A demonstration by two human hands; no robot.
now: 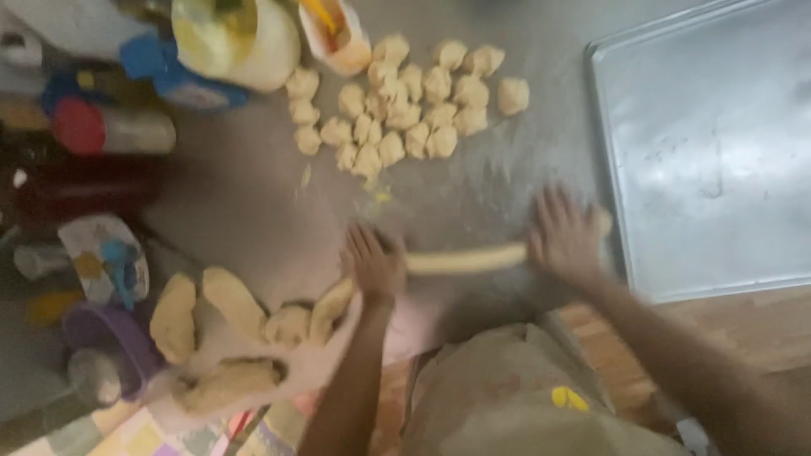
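the long dough rope (465, 259) lies from nine to three o'clock, with the flat open left hand (374, 263) and right hand (564, 236) pressing its two ends.

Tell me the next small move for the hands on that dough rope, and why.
Probably keep rolling outward: both the left hand and right hand lie flat on the dough rope, which looks thicker by the left hand than in the middle. A heap of cut dough pieces lies beyond it, so an even rope likely matters.
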